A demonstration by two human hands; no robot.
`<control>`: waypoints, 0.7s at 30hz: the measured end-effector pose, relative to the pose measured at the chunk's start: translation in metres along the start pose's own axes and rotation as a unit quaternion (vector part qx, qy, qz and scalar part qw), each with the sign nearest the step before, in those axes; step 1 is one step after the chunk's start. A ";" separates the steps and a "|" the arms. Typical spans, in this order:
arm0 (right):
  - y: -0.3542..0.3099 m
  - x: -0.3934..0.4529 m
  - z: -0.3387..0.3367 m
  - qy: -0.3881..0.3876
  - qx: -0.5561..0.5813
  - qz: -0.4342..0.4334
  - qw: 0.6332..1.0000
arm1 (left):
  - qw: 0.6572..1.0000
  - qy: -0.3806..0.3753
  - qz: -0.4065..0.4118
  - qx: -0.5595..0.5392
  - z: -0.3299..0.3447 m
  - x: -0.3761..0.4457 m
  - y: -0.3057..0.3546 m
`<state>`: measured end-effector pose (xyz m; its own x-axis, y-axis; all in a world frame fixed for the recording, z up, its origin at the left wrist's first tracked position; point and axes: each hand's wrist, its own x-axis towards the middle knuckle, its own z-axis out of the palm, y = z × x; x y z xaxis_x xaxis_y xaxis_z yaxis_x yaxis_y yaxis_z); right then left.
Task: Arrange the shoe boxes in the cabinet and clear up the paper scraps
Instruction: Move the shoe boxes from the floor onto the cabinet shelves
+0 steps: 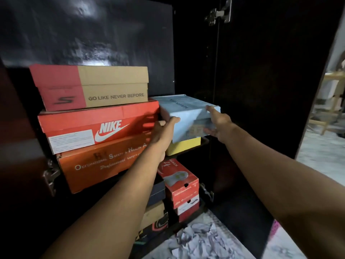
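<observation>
— Two hands hold the pale blue box [183,113]: the left hand [162,130] grips its near left corner, thumb on top, and the right hand [217,126] clasps its near right end, fingers curled beneath.
— Where does that box sit?
— On a yellow box [183,146] in the dark cabinet [252,90], at about 3 o'clock from the red Nike box [97,128].
— And the rest?
— A tan and red box [91,86] lies on the Nike one, an orange safety box [97,165] under it. At 6 o'clock, crumpled paper scraps [199,240] lie on the floor beside a red box [179,186] on a lower stack.
</observation>
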<state>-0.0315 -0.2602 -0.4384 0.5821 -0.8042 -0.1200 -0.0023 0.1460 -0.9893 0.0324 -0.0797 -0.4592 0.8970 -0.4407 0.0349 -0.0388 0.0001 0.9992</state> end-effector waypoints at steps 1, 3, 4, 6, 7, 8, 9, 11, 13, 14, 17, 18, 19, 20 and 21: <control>0.000 0.002 0.005 -0.004 -0.004 -0.005 1.000 | 1.000 0.006 0.005 0.012 -0.002 0.001 0.002; 0.003 0.007 0.014 -0.019 0.000 -0.011 1.000 | 1.000 0.015 0.012 0.012 -0.006 0.005 0.003; 0.007 0.012 0.018 -0.033 0.013 -0.013 0.999 | 1.000 0.014 0.011 0.007 -0.008 0.006 0.003; 0.014 0.012 0.025 -0.073 0.047 -0.009 0.996 | 1.000 0.004 0.005 0.012 -0.012 0.006 0.000; 0.019 0.011 0.028 -0.096 0.052 -0.002 0.994 | 1.000 0.000 0.004 0.021 -0.013 0.004 -0.002; 0.024 0.011 0.030 -0.114 0.049 0.002 0.992 | 0.999 0.002 0.004 0.033 -0.014 0.002 -0.004; 0.027 0.010 0.032 -0.123 0.035 0.002 0.992 | 0.999 0.004 0.007 0.044 -0.015 -0.001 -0.006; 0.033 0.007 0.030 -0.110 0.003 -0.009 0.994 | 0.998 -0.005 0.013 0.061 -0.015 -0.008 -0.012; 0.037 -0.001 0.021 -0.092 -0.038 -0.034 0.994 | 0.998 -0.018 0.014 0.066 -0.012 -0.015 -0.018; 0.039 -0.007 0.014 -0.098 -0.056 -0.048 0.992 | 0.997 -0.023 0.016 0.068 -0.008 -0.020 -0.021; 0.054 -0.036 -0.021 -0.137 -0.102 -0.094 0.981 | 0.995 -0.052 0.021 0.077 0.012 -0.035 -0.032; 0.060 -0.048 -0.036 -0.144 -0.118 -0.105 0.977 | 0.994 -0.069 0.019 0.077 0.021 -0.041 -0.037; 0.065 -0.062 -0.054 -0.149 -0.134 -0.108 0.974 | 0.993 -0.089 0.016 0.078 0.031 -0.048 -0.044; 0.072 -0.074 -0.074 -0.152 -0.148 -0.105 0.972 | 0.990 -0.110 0.011 0.081 0.043 -0.056 -0.051; 0.079 -0.088 -0.095 -0.154 -0.159 -0.096 0.970 | 0.988 -0.131 0.004 0.087 0.055 -0.065 -0.060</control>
<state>-0.1603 -0.2326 -0.5141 0.8117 -0.5818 0.0513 -0.0926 -0.2149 -0.9722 -0.0479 -0.1002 -0.5228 0.7529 -0.6580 0.0146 -0.1410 -0.1397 0.9801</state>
